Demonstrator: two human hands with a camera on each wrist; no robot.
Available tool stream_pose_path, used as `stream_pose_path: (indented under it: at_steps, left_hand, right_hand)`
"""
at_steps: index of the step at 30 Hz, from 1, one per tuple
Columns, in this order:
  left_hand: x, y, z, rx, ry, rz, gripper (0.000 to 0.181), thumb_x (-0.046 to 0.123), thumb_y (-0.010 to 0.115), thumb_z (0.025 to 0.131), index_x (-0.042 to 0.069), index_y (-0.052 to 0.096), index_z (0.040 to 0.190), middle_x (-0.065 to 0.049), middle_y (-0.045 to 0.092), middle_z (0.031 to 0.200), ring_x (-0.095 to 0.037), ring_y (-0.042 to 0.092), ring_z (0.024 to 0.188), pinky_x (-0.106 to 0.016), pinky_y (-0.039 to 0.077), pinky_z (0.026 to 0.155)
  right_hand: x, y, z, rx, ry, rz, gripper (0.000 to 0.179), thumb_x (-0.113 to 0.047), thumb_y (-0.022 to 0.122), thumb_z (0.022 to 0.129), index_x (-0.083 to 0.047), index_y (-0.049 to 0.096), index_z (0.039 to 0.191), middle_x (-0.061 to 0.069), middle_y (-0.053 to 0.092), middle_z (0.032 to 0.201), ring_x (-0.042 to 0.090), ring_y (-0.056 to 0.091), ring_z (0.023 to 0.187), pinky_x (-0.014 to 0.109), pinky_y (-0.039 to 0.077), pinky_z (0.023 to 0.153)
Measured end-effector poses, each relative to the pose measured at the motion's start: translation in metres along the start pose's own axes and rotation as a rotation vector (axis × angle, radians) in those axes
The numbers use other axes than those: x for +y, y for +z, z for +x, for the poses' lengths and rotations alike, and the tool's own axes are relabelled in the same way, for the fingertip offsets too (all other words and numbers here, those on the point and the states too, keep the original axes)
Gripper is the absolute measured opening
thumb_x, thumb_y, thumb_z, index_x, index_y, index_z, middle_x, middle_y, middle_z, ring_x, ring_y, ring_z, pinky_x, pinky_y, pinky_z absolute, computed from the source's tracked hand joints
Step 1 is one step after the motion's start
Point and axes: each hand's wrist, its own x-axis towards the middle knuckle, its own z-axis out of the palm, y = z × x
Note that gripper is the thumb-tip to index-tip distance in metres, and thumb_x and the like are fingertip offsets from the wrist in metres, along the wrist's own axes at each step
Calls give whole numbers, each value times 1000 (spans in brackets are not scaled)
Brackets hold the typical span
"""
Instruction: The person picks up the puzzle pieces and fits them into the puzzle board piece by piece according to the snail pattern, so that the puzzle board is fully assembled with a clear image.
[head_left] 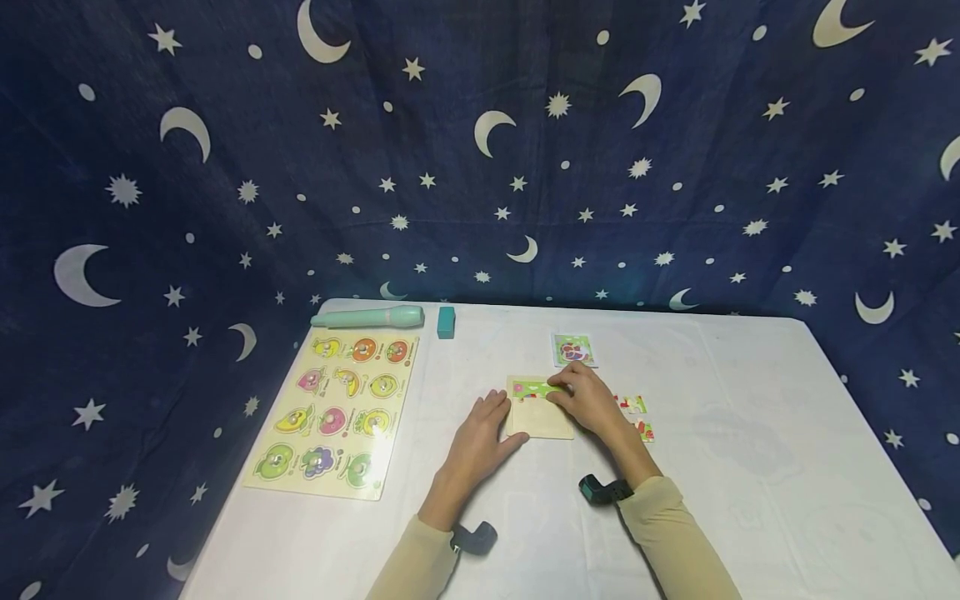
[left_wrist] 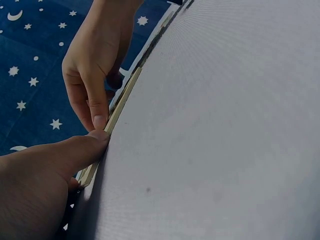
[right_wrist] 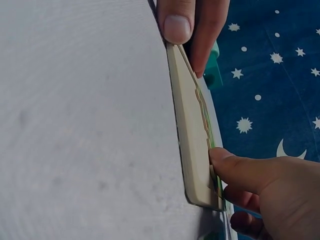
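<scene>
A small pale wooden puzzle board (head_left: 542,421) lies on the white table, with a green strip of puzzle pieces (head_left: 528,389) along its far edge. My left hand (head_left: 480,437) rests at the board's left side, fingers fairly straight. In the right wrist view, the left thumb (right_wrist: 177,29) touches the board's near edge. At the far right corner my right hand (head_left: 588,402) pinches a green puzzle piece between thumb and bent fingers; they hide most of it. The right wrist view shows the right thumb (right_wrist: 220,154) against the thin pieces on the board.
Loose puzzle pieces (head_left: 632,405) lie right of the board, partly behind the right hand. A small picture card (head_left: 573,350) lies beyond it. On the left are a fruit peg puzzle (head_left: 322,408), a mint-green pen-shaped device (head_left: 367,317) and a teal block (head_left: 446,322).
</scene>
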Motion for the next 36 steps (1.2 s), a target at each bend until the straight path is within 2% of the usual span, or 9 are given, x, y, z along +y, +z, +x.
stream_pose_path:
  at_steps: [12,20,29,36]
  left_hand:
    - [1,0,0,2,4,-12,64,45,72,90,1,61,135,-15,61,141,-28,51,140,-41,37,122]
    - [1,0,0,-1,-4,3,64,45,72,90,2,61,135,-15,61,142,-28,51,140,-41,37,122]
    - [1,1,0,-8,-15,-3,64,45,72,90,2,60,136,-14,60,143,-27,49,141,-39,35,123]
    - [1,1,-1,5,-11,-11,64,45,73,89,2,60,136,-14,60,142,-27,49,141,-40,36,123]
  right_hand:
    - [-1,-1,0,-1,7,-20,26,-27,78,88,-11,76,109,2,65,102,16,56,87,37,51,78]
    - [0,-14,-5,12,8,-14,36,-28,74,90,-7,70,118,9,67,112,27,59,103,48,52,96]
    - [5,-28,-13,17,6,-38,38,-26,72,89,-6,68,121,9,65,112,23,52,95,42,46,83]
    - [13,-32,-21,0,27,-56,41,-24,71,87,-6,66,123,11,64,118,27,55,105,48,49,95]
